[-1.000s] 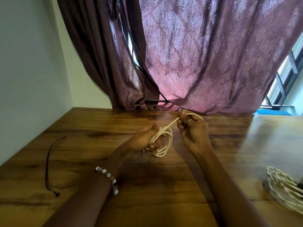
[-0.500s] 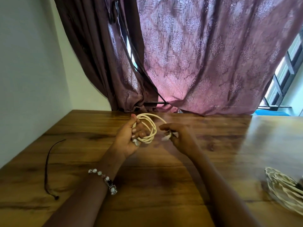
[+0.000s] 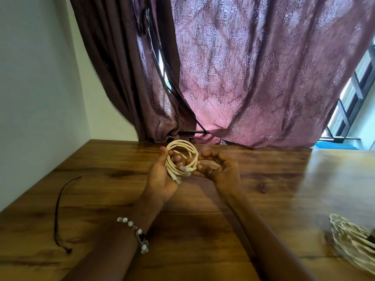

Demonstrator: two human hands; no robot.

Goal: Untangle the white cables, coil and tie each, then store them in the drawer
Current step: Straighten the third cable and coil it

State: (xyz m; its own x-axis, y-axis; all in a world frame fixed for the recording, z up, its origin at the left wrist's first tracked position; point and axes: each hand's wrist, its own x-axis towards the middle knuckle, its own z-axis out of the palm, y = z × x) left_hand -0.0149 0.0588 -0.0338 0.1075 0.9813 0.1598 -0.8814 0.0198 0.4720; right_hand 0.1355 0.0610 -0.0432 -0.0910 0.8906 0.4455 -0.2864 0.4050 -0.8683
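A white cable (image 3: 183, 147) is wound into a round coil of several loops, held upright above the wooden table (image 3: 274, 179). My left hand (image 3: 162, 175) grips the coil's left side, fingers curled through the loops and thumb outside. A plug end hangs at the coil's bottom. My right hand (image 3: 220, 169) pinches the coil's right side with curled fingers. A second bundle of white cables (image 3: 353, 240) lies on the table at the far right, partly cut off by the frame edge.
A thin dark cord (image 3: 58, 211) lies on the table at the left. Purple curtains (image 3: 243, 74) hang behind the table's far edge. A white wall runs along the left side. A window with bars shows at the upper right.
The cable went from a loose strand pulled between both hands to a full round coil. My right hand came back to the coil's right side, and both hands shifted slightly left.
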